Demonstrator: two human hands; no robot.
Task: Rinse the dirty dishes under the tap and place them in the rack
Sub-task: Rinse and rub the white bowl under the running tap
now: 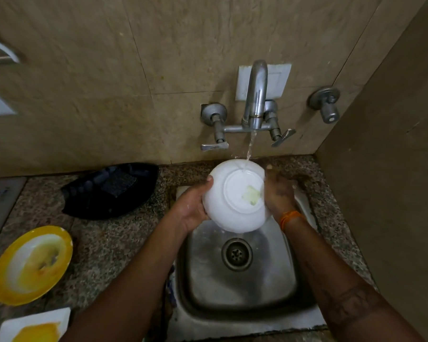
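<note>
Two bare hands hold a white bowl (235, 198) over a steel sink (240, 280), its underside facing up. The left hand (192, 208) grips the bowl's left rim, thumb on the outside. The right hand (278, 193) presses flat against its right edge, an orange band (288, 217) on that wrist. Water from the tap (256, 95) above the hands lands on the bowl's far rim. A pale sticker patch (251, 195) sits on the base, just beside the right hand. Well left of the left hand, on the counter (104, 243), lie a black tray (111, 191), a stained yellow plate (32, 265) and a square white plate (35, 325).
</note>
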